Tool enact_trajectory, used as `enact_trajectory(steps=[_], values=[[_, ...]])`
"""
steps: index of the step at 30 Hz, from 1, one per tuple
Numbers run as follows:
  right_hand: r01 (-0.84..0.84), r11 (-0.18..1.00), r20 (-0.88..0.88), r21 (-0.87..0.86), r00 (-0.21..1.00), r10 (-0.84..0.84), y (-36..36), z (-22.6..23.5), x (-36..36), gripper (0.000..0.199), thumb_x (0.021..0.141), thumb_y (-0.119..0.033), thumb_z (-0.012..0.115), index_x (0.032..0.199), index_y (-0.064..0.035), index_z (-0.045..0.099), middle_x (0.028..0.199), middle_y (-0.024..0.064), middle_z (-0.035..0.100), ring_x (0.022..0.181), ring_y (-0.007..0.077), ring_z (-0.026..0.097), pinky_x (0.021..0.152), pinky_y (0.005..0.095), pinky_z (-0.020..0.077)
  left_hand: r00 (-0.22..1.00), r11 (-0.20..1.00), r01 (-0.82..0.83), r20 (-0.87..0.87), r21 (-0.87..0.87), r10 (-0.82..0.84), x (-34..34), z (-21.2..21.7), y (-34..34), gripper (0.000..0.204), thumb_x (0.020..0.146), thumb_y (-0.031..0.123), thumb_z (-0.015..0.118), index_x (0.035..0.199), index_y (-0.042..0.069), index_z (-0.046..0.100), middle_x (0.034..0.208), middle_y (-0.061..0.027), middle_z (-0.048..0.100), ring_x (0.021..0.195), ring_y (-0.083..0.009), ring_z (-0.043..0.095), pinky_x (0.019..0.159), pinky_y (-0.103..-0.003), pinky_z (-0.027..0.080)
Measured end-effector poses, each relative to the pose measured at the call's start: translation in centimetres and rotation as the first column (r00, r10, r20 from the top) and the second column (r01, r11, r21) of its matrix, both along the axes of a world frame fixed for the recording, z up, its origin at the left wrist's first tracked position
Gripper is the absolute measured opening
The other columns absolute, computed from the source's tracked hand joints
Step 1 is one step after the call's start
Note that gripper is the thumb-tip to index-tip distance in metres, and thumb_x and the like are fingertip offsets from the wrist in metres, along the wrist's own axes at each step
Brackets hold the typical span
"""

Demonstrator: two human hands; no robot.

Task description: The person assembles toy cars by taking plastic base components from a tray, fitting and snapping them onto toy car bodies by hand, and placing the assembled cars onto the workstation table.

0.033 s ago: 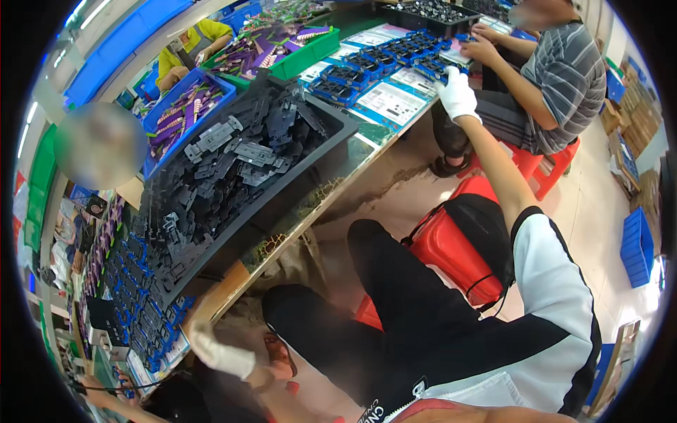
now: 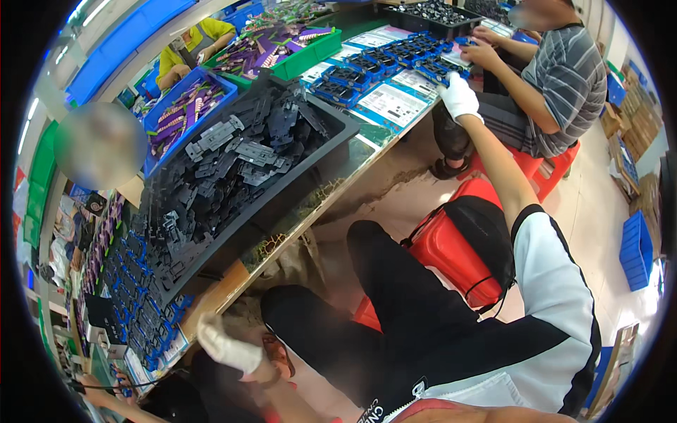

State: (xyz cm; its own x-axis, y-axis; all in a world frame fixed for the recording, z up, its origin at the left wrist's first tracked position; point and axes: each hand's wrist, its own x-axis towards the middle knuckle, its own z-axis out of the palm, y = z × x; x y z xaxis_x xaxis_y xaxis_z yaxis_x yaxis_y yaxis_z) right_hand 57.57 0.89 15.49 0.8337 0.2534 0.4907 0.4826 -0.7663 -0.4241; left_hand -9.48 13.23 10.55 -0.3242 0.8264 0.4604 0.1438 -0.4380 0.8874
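On the far edge of the counter, the gloved right hand closes on a blue tray of black parts beside filled trays, while the left hand hangs loosely curled and empty; a black bin remains heaped.
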Motion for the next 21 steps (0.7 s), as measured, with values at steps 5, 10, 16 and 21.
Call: enact_trajectory(steps=[5,10,16,21], values=[[-0.192,0.979,0.097,-0.064,0.975,0.198,0.9,-1.7,1.1,0.031,0.089,-0.033,0.065,0.109,-0.009,0.065,0.102,0.0221,0.069,0.098,0.0406,0.065,0.085,0.0477,0.0509,0.914,0.97,0.201,0.382,-0.139,-0.135,8.0,-0.4,-2.4,0.027,0.103,0.022,0.05,0.114,-0.001,0.061,0.105,-0.0131,0.065,0.096,-0.0219,0.064,0.087,-0.036,0.054],[-0.383,0.919,0.104,0.089,0.922,0.374,-2.4,3.2,-6.2,0.027,0.089,-0.031,0.072,0.095,-0.0053,0.063,0.067,0.0165,0.064,0.058,0.028,0.065,0.056,0.0389,0.0468,0.694,0.871,0.491,0.609,-0.01,-0.384,12.3,2.9,-4.4,0.033,0.104,0.025,0.05,0.117,-0.003,0.06,0.103,-0.0145,0.068,0.098,-0.0235,0.067,0.089,-0.037,0.055],[-0.718,0.666,-0.042,0.205,0.673,0.738,-4.5,11.1,-23.7,0.017,0.089,-0.018,0.072,0.097,-0.004,0.066,0.076,0.0094,0.063,0.061,0.0135,0.057,0.059,0.0294,0.0466,0.185,0.568,0.805,0.836,0.173,-0.516,17.2,5.7,-6.8,0.057,0.105,0.046,0.037,0.141,0.001,0.043,0.133,-0.0222,0.054,0.121,-0.0442,0.055,0.106,-0.056,0.046],[-0.961,0.273,0.005,-0.047,0.274,0.962,-2.0,8.2,-33.7,0.025,0.078,-0.013,0.078,0.1,-0.0106,0.067,0.079,0.0097,0.064,0.065,0.0275,0.063,0.057,0.038,0.0478,0.079,0.528,0.807,0.837,0.265,-0.541,16.5,4.9,-8.5,0.079,0.097,0.065,0.038,0.153,0.01,0.028,0.149,-0.018,0.039,0.13,-0.0417,0.046,0.108,-0.059,0.04]])
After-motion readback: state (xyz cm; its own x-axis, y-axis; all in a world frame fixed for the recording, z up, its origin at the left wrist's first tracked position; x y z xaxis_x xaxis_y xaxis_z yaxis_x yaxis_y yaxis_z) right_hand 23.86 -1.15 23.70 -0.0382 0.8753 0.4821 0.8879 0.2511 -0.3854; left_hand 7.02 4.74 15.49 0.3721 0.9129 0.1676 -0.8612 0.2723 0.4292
